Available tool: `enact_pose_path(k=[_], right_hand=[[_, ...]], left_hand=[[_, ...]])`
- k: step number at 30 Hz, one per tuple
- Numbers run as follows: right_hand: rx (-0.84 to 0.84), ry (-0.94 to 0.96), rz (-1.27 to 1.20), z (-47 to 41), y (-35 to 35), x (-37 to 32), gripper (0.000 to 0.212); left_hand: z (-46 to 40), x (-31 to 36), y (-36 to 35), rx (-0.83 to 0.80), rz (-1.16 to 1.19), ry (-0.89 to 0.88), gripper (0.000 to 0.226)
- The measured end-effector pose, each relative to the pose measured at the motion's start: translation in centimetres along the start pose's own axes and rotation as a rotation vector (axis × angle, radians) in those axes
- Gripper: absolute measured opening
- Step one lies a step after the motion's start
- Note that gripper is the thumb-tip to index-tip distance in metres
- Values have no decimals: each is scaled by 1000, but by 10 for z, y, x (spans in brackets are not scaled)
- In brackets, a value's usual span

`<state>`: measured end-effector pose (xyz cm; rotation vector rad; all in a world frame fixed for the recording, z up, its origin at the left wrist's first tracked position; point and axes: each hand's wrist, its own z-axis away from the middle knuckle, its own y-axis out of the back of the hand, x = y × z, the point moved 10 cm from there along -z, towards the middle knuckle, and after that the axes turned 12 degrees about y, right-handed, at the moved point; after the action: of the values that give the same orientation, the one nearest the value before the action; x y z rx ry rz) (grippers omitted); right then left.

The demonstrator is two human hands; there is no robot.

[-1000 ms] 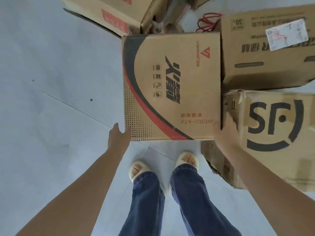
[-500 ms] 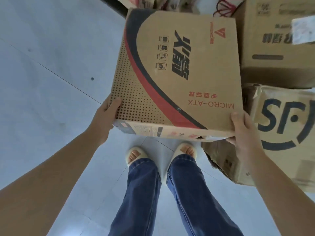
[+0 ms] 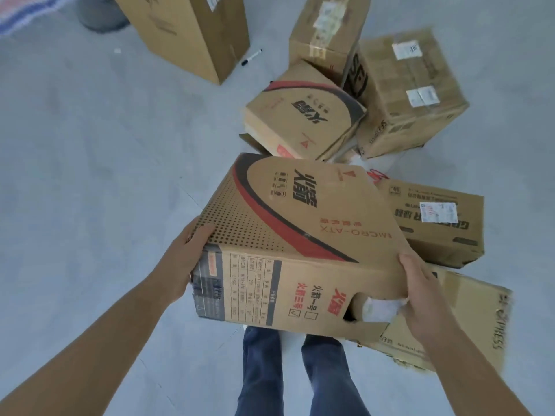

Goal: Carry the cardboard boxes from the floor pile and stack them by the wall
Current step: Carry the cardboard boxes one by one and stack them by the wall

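Note:
A cardboard box (image 3: 300, 235) printed with a red and black arc and "MICRO-ATX" is lifted off the floor and tilted, its near end face toward me. My left hand (image 3: 183, 259) grips its left near corner. My right hand (image 3: 420, 295) grips its right near corner, beside a cut-out handle hole showing white packing. Behind it, a matching arc-printed box (image 3: 300, 118) leans in the floor pile.
Around the pile lie a labelled box (image 3: 435, 220) at right, a flattened express box (image 3: 468, 319) under my right arm, two taped boxes (image 3: 405, 91) behind, and a tall box (image 3: 186, 31) at top. A marker pen (image 3: 251, 57) lies on the grey floor. My legs stand below.
Both hands have closed on the box and raised it off the floor, tilting its near end up. The view has pulled back, showing more of the pile.

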<state>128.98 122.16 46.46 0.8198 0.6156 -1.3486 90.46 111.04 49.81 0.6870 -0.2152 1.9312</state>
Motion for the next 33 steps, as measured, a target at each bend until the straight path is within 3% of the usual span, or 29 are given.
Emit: enact_pose_path(k=[4,8,12,15,22,33], right_hand=[[-184,106,129,29,-20,-54,12],[-353,163,214,52,-40,-94,21],[-509,187,273,75,-61,-104,18],[-624,267,381,107,-86,-108,19],[-944,276,485,217,-167,-71,16],[-1371,370,648,480,-243,41,17]], left_hand=[[79,-8,37,125,88,40,14],[151,-47,64,183,202,133,11],[216,-104,70,229,362,189,26],[261,-149,72,296,490,203,20],[370,-271,108,537,808,212,17],[561,-492,145,898,1148,228,19]])
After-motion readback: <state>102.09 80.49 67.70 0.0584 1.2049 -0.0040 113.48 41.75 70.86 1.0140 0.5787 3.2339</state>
